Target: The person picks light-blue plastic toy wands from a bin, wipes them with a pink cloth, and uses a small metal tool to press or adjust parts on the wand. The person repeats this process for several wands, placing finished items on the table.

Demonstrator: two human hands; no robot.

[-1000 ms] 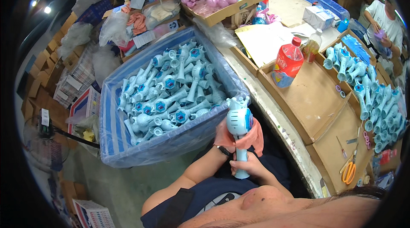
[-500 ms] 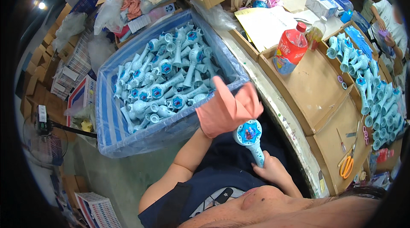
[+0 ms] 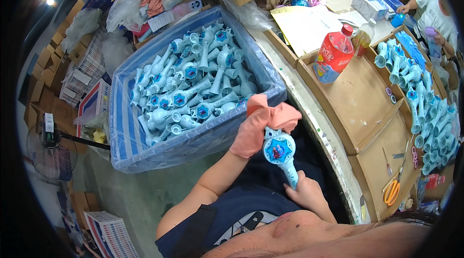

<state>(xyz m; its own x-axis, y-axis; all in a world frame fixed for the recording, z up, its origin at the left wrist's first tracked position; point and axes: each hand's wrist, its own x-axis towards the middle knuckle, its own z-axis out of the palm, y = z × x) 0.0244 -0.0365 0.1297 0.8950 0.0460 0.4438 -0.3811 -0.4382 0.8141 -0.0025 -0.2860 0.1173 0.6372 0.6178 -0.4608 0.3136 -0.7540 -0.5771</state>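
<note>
My right hand [image 3: 309, 191] is closed round the handle of a light blue toy wand [image 3: 279, 149]. The wand's round head carries a blue star with a small picture. Loose pink fabric, a cloth or a baggy glove [image 3: 251, 130], covers my left hand [image 3: 261, 121] to the wrist. It meets the top edge of the wand's head, and the fingers beneath are hidden. Just beyond my left hand stands a large blue-striped bin [image 3: 145, 159] lined with clear plastic. Similar light blue wands [image 3: 186, 77] are heaped inside it.
At right, the worktable holds cardboard trays [image 3: 348, 113], a red-labelled bottle [image 3: 333, 54], orange-handled scissors [image 3: 392, 191] and rows of light blue wand parts [image 3: 435, 122]. A co-worker [image 3: 435, 21] is at the far right. A black fan [image 3: 50, 147] stands at left, beside stacked cartons.
My covered left hand has come down and right, onto the top of the wand's head. The wand remains in my right hand. The co-worker's arm now reaches toward a blue object.
</note>
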